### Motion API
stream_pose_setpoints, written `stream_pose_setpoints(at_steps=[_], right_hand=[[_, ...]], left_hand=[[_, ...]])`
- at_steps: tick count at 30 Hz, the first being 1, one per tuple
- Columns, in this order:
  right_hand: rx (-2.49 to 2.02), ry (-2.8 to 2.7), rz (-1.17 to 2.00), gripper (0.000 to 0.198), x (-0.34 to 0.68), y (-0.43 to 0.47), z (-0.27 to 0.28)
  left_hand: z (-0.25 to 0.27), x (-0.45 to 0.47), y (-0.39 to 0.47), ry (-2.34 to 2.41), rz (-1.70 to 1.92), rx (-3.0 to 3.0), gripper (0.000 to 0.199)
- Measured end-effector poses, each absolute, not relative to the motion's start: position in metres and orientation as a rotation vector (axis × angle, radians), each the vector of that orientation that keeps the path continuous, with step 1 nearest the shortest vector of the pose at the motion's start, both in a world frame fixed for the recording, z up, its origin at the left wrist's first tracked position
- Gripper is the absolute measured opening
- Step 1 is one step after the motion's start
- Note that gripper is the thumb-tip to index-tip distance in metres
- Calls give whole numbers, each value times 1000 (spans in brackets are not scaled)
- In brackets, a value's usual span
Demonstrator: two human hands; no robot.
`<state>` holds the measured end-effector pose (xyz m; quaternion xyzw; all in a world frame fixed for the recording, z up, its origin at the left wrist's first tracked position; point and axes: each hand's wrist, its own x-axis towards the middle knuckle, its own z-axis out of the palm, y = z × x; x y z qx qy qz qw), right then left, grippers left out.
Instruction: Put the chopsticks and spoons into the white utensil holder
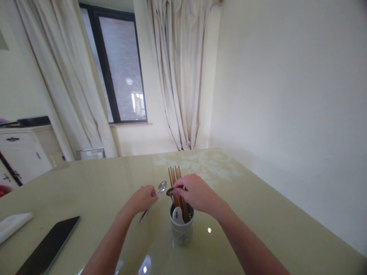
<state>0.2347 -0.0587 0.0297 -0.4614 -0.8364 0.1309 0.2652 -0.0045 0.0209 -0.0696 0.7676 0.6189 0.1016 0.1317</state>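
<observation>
My left hand (145, 198) is closed around a metal spoon (162, 186). The spoon's bowl points up and its handle slants down below the fingers, left of the utensil holder (182, 233). Over the holder, my right hand (193, 191) pinches a second metal spoon (170, 192) by its bowl end, and that spoon's handle reaches down toward the holder. Several wooden chopsticks (174, 175) stand upright in the pale, perforated holder, partly behind the right fingers. A white ceramic spoon (177, 215) leans at the holder's front rim.
The pale green table (114, 179) has a glossy top. At the left lie a dark flat tablet-like object (48, 244) and a white object (14, 225). A white wall (292, 95) borders the table's right side; curtains (183, 76) hang beyond it.
</observation>
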Motion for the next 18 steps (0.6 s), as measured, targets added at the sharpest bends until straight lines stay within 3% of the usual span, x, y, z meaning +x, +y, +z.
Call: stream_pose_setpoints(at_steps=[4, 8, 11, 14, 18], right_hand=[[-1278, -2216, 314, 16, 236, -62, 35], [-1171, -1893, 355, 19, 240, -70, 49], [-989, -1729, 493, 38, 242, -78, 58], [-853, -1687, 566, 18, 242, -85, 61], [-807, -1661, 548, 17, 248, -89, 63]], left_hand=[[-31, -2, 15, 1704, 840, 2091, 20], [11, 14, -11, 1219, 1378, 1837, 33], [30, 30, -38, 903, 1281, 1839, 28], [37, 44, -59, 786, 1118, 1892, 23], [37, 51, -65, 742, 1076, 1890, 26]])
